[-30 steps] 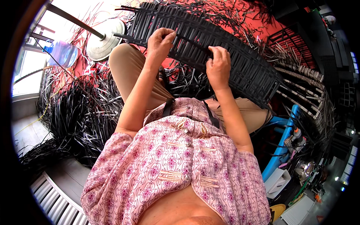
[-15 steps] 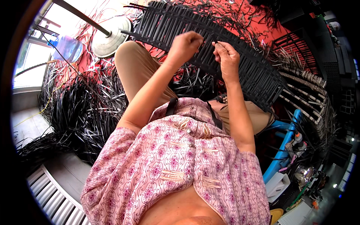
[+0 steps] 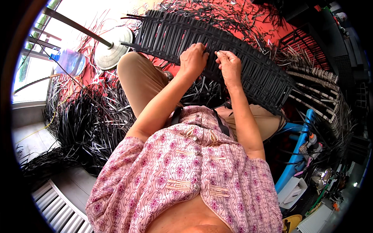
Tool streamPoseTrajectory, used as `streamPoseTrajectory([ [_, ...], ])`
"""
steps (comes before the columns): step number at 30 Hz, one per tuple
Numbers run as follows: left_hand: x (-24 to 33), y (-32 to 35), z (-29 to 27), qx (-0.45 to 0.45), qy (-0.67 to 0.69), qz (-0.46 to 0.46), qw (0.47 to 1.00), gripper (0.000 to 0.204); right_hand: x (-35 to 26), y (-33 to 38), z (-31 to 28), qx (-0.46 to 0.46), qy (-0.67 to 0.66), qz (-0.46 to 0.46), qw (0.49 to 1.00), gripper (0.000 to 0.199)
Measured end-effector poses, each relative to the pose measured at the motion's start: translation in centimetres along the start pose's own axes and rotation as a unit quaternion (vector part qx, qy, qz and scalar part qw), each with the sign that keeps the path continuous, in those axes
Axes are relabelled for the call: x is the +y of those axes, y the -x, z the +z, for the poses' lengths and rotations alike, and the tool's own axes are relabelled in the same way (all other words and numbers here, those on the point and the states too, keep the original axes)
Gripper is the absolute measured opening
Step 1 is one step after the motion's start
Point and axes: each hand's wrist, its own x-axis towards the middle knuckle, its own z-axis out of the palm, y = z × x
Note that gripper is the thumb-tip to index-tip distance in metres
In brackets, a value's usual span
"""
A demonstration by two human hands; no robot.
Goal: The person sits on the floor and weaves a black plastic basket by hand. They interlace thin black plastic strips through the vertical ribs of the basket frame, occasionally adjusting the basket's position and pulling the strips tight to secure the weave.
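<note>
A long black woven panel [image 3: 256, 72] of flat strips and ribs lies slanting across my knees, its far left end raised. My left hand [image 3: 193, 60] is over the middle of the panel, fingers curled down against the weave; what lies under them is hidden. Close by on its right, my right hand [image 3: 230, 66] is closed in a pinch, thumb against the index finger, above the panel. Anything in that pinch is too small to make out. Loose strip ends [image 3: 130, 16] stick out from the panel's left end.
Heaps of black strips [image 3: 89, 120] lie at my left. Beyond them are a large clear-blue water bottle [image 3: 72, 62] and a round pole base [image 3: 110, 52]. On the right are a blue frame [image 3: 297, 151], a white box [image 3: 291, 192] and a ribbed woven piece [image 3: 318, 93]. Scraps litter the red floor [image 3: 244, 19].
My left hand has come down closer to me, its fingers now curled against the weave. My right hand has moved slightly left and nearer, still pinched. The whole view has shifted slightly.
</note>
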Motion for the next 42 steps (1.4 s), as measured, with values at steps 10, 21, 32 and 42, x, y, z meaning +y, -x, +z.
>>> streamPoseTrajectory([
  [10, 0.5, 0.7, 0.3, 0.022, 0.004, 0.014, 1.0, 0.025, 0.2, -0.1, 0.2, 0.015, 0.045, 0.001, 0.999, 0.022],
  [21, -0.7, -1.3, -0.6, -0.107, 0.177, -0.113, 0.972, 0.025, 1.5, -0.9, 0.5, 0.05, 0.145, -0.036, 0.988, 0.024],
  [32, -2.8, -2.0, -1.1, -0.159, 0.305, -0.092, 0.934, 0.031, -0.1, -1.0, 1.1, -0.006, 0.383, -0.095, 0.919, 0.026],
  [42, -2.8, -2.4, -3.1, -0.106, 0.002, 0.091, 0.99, 0.016, -1.7, -1.1, 2.7, -0.03, 0.461, -0.149, 0.874, 0.02],
])
